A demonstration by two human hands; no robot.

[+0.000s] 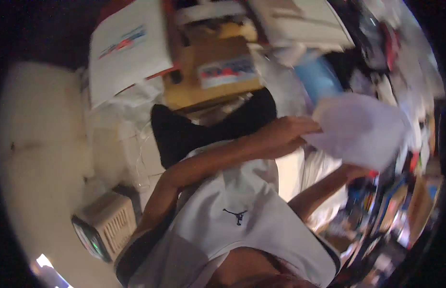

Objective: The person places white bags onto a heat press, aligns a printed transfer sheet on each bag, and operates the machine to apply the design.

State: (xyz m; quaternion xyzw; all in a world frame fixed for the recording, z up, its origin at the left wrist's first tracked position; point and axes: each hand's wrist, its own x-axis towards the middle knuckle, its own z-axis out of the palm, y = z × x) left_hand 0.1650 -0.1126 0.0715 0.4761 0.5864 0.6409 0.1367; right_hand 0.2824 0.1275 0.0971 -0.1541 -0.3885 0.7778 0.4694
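My left hand (298, 131) reaches across my body to the right side of the view. Its fingers pinch the near left edge of a pale, thin sheet (363, 127), apparently paper, blurred by motion. Below the sheet lies my right hand (356, 171), partly covered by it. A small red thing (372, 174) shows at the fingertips of that hand; whether it is held cannot be told. A blurred light-blue object (318, 77) is just beyond the sheet.
Ahead of my dark-clad knees is an opened brown cardboard box (212, 88) with a printed label. A white printed package (133, 54) stands at upper left. At lower left sits a beige boxy device (115, 223) with vents. Mixed items (381, 205) crowd the right side.
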